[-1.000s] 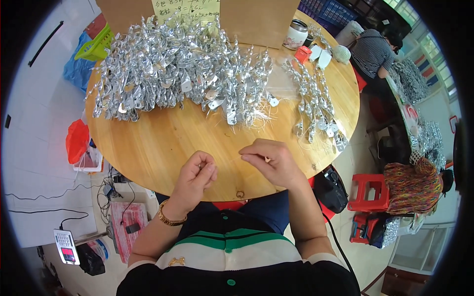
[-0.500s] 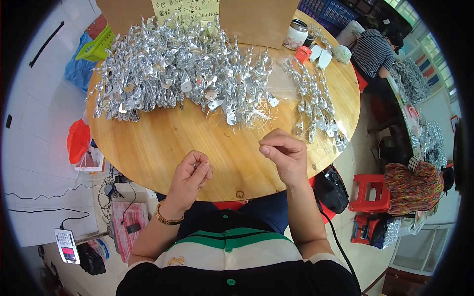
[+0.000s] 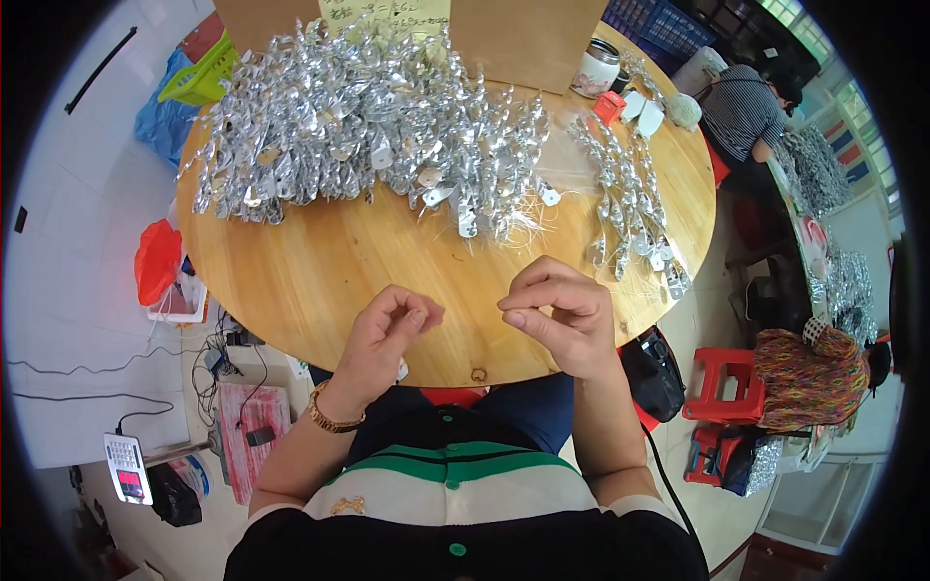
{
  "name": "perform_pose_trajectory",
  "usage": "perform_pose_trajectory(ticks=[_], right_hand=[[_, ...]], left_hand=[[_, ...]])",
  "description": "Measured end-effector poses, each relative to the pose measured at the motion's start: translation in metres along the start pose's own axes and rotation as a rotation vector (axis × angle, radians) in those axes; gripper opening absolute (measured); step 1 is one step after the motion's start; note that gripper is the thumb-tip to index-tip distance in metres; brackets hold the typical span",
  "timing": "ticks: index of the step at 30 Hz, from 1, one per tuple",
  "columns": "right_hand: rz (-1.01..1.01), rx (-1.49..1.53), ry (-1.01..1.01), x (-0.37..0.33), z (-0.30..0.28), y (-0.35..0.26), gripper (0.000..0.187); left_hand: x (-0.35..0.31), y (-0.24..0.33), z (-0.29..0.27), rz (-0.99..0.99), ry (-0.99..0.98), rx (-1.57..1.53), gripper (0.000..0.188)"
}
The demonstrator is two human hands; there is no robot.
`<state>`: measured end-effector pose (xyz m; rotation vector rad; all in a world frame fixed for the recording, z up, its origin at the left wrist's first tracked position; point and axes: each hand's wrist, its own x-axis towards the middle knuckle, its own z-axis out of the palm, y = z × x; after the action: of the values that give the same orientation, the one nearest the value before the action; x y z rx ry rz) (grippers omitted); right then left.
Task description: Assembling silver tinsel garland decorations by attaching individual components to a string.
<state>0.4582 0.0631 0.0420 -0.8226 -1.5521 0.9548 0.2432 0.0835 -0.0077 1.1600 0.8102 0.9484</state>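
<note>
Over the front of the round wooden table, my left hand is closed, with thumb and curled fingers together. A small pale piece shows just below its palm. My right hand is apart from it on the right, thumb and forefinger in a pinch. What either hand holds is too small or hidden to make out. Beyond them lies a large heap of silver foil twist strands with small white tags and loose threads. A smaller bunch of the same strands lies at the right.
A cardboard box with a yellow note stands behind the heap. A jar and a small red box sit at the far right of the table. A green basket is at the left; red stools and two people are at the right.
My left hand has turned and opened slightly, its fingertips shifting right toward the right hand. My right hand keeps its pinch and has moved slightly. The whole view has shifted a little.
</note>
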Motion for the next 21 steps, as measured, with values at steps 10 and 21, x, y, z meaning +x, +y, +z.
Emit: perform_pose_trajectory(ticks=[10,21], right_hand=[[0.141,-0.103,0.037,0.001,0.02,0.014,0.009],[0.109,-0.064,-0.051,-0.002,0.018,0.017,0.008]], left_hand=[[0.012,0.015,0.014,0.131,-0.08,-0.099,0.016],[0.013,0.014,0.011,0.075,-0.156,-0.172,0.021]])
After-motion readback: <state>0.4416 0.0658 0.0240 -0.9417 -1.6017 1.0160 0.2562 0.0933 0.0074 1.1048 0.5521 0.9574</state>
